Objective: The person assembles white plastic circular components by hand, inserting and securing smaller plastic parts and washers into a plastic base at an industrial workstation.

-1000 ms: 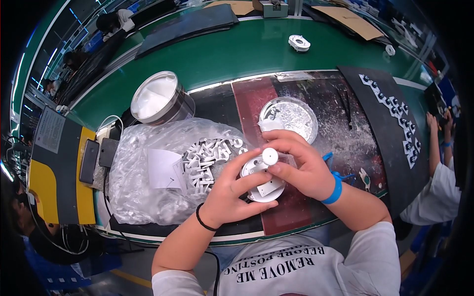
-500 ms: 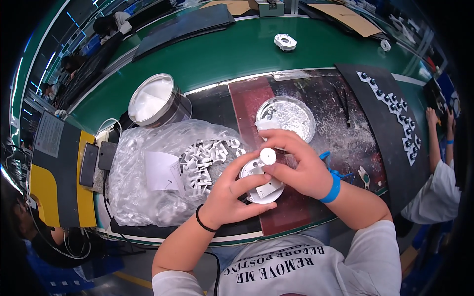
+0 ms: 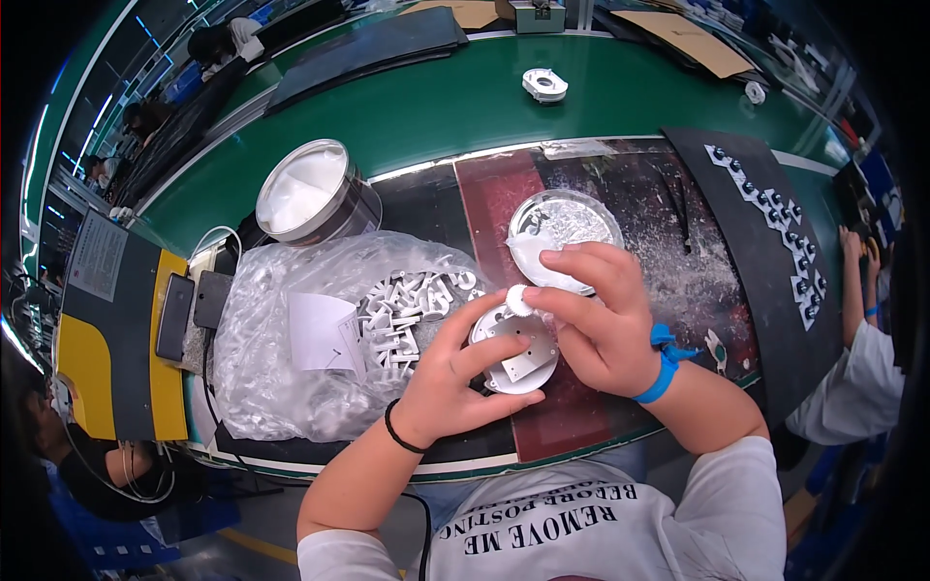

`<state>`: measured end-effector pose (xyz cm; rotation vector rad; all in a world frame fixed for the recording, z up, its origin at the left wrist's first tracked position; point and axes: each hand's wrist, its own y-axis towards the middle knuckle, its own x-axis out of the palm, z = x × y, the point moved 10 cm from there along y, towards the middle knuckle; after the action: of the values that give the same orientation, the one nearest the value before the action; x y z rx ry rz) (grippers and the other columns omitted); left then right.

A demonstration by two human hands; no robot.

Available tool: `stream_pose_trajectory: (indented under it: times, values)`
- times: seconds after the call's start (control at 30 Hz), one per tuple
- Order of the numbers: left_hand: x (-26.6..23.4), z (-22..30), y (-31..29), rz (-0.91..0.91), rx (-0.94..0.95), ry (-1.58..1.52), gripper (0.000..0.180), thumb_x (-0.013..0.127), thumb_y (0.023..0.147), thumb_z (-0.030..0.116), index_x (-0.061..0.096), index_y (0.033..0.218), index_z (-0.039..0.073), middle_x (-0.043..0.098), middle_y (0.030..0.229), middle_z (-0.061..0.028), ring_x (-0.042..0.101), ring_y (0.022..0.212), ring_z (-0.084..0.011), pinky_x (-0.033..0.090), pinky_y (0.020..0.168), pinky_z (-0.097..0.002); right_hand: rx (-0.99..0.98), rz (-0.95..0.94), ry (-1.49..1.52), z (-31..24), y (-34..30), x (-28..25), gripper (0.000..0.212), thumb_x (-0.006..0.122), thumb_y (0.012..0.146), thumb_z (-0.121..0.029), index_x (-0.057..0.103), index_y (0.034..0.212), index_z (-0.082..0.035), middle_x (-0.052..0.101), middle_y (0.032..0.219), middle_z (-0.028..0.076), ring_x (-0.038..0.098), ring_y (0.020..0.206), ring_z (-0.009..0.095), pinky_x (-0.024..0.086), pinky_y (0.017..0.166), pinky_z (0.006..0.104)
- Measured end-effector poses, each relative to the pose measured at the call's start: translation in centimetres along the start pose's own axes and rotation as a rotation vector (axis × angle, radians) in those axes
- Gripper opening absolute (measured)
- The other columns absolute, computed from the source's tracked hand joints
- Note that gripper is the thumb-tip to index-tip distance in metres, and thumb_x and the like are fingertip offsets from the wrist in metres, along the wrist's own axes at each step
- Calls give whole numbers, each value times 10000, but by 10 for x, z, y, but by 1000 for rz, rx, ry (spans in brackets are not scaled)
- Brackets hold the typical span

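Worktop (image 3: 417, 121); left hand (image 3: 453, 373) holds housing (image 3: 526, 362)

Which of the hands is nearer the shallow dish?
Right. The right hand overlaps the near edge of the dish in view; the left hand, holding the white housing, is farther off, below-left.

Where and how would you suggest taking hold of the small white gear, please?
Take the small white gear by opposite sides of its rim, probably from the right: it is disc-shaped, and the left grip holds the white housing from the left.
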<state>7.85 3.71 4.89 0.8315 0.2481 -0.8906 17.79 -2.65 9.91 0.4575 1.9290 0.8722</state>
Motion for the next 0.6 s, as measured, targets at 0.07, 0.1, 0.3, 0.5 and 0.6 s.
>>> stream_pose_trajectory:
  times: [0.07, 0.1, 0.3, 0.5, 0.6]
  values:
    - [0, 0, 0, 4, -5, -3, 498, 838, 581, 235, 634, 1019, 117, 437, 1277, -204, 501, 1118, -353, 435, 908, -397, -25, -52, -71, -5, 0, 5, 367, 569, 678, -16, 649, 1017, -133, 552, 1156, 65, 503, 1030, 246, 362, 870, 385]
    - [0, 1, 1, 11, -2, 6, 501, 838, 580, 233, 633, 1022, 120, 434, 1279, -208, 505, 1115, -355, 439, 903, -397, -25, -51, -71, -6, 0, 6, 367, 569, 678, -16, 649, 1017, -133, 552, 1156, 65, 503, 1030, 246, 362, 870, 385]
    - [-4, 3, 2, 50, 25, 17, 502, 841, 577, 220, 635, 1027, 138, 415, 1294, -233, 530, 1086, -363, 463, 873, -392, 109, -103, 133, 15, -7, 16, 369, 583, 726, -56, 595, 1094, -74, 554, 1115, 90, 512, 1015, 246, 374, 882, 368]
    - [-9, 6, 2, 74, 43, 47, 501, 836, 587, 209, 632, 1041, 156, 372, 1330, -257, 536, 1082, -375, 474, 860, -392, 799, -362, 960, 36, -36, 59, 575, 596, 841, -124, 305, 1325, -16, 532, 1137, 118, 506, 1024, 151, 400, 881, 296]
    - [-10, 8, 1, 85, 78, 40, 538, 836, 591, 203, 615, 1081, 173, 313, 1367, -273, 514, 1111, -396, 470, 869, -397, 880, -357, 1165, 35, -38, 72, 568, 626, 859, -180, 317, 1303, -6, 563, 1028, 83, 550, 902, 120, 448, 788, 262]
